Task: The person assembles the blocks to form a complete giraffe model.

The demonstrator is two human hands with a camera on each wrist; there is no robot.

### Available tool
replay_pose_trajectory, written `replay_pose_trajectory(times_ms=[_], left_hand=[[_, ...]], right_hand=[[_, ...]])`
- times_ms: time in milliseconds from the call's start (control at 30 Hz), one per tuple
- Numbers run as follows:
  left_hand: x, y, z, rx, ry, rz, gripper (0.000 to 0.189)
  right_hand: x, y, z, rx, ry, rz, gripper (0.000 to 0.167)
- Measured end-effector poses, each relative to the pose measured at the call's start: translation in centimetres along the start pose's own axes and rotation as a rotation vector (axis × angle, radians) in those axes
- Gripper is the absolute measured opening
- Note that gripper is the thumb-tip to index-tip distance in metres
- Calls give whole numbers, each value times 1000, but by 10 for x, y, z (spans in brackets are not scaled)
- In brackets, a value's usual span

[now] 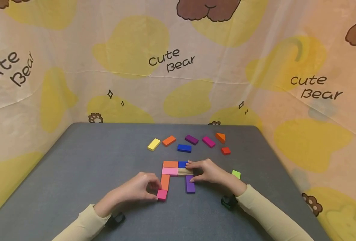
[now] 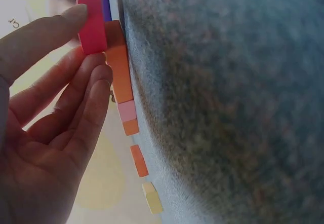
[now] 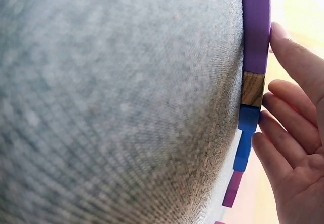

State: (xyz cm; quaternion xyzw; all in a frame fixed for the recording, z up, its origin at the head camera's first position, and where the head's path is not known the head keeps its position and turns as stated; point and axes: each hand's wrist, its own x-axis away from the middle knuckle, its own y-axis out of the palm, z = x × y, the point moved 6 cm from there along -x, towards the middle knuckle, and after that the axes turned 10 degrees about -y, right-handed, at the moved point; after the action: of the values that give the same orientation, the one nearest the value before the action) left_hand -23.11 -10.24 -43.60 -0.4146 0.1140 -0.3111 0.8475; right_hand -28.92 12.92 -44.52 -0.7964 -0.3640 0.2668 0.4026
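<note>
Between its thumb and fingertips, my left hand (image 1: 137,187) pinches a hot-pink block (image 1: 162,195) at the near end of an upright orange block (image 1: 165,182). In the left wrist view the hot-pink block (image 2: 93,24) overlaps the orange block's end. My right hand (image 1: 211,172) rests its fingertips on a blue block (image 1: 182,164) and a wood-grain block (image 1: 184,172), its thumb at a purple block (image 1: 190,185). Another orange block (image 1: 170,164) and a light-pink block (image 1: 170,171) complete the flat two-legged arrangement.
Behind the arrangement lie loose blocks: yellow (image 1: 153,144), orange (image 1: 169,140), blue (image 1: 184,148), dark purple (image 1: 191,139), magenta (image 1: 208,141), an orange triangle (image 1: 220,137) and a small red one (image 1: 226,151). A green block (image 1: 236,174) sits beyond the right wrist. Printed cloth walls (image 1: 129,43) surround the grey table (image 1: 99,157).
</note>
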Motion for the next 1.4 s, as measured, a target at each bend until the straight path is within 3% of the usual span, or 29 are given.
replay_pose_trajectory(times_ms=[567, 1400], left_hand=[[-3, 3, -4, -28, -48, 12, 29], [-3, 4, -7, -34, -39, 6, 26]], right_hand=[[0, -1, -1, 0, -4, 1, 57], [0, 0, -2, 10, -3, 1, 57]])
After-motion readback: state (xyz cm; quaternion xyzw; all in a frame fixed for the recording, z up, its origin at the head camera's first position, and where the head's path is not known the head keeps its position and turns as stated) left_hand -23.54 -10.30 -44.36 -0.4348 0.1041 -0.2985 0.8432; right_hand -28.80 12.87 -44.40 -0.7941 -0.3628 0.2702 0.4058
